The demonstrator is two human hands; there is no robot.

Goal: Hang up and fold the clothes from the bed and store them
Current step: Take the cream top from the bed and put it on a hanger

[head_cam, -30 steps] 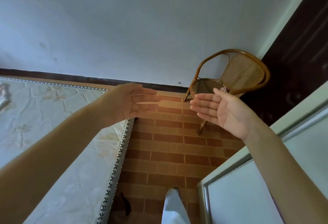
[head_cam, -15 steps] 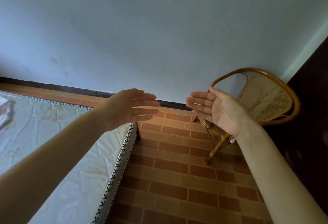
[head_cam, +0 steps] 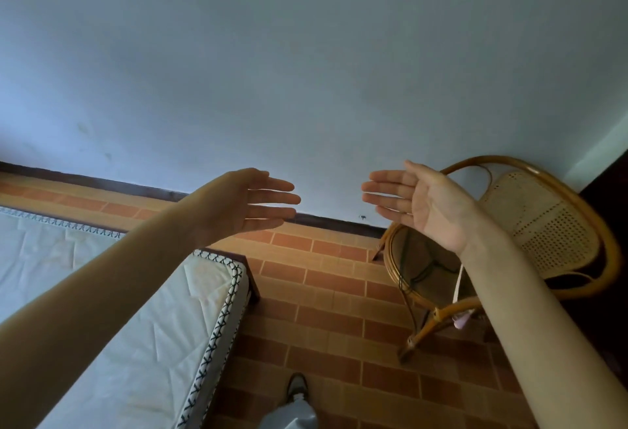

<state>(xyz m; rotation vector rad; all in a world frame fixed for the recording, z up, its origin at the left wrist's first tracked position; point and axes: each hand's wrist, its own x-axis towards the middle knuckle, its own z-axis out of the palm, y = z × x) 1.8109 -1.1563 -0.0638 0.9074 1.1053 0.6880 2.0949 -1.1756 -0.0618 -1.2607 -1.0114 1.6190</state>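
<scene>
Both arms stretch out in front of me at chest height. My left hand (head_cam: 249, 204) is held flat with straight fingers, palm turned inward, holding nothing. My right hand (head_cam: 416, 202) faces it, palm toward the left, fingers straight and empty. A gap of bare wall shows between the fingertips. The bed (head_cam: 142, 320), a bare white quilted mattress with a dark stitched border, lies at the lower left under my left forearm. No clothes are visible in this view.
A rattan chair (head_cam: 543, 224) with a cane back and dark round seat stands at the right, behind my right forearm, with a pale strap hanging from it. Brick-pattern floor tiles (head_cam: 326, 292) run between bed and chair. My shoe (head_cam: 297, 386) shows at the bottom.
The view has swung left and up: the white cabinet door at the lower right has left the frame and the chair has shifted right. Both hands stay open, now slightly farther apart.
</scene>
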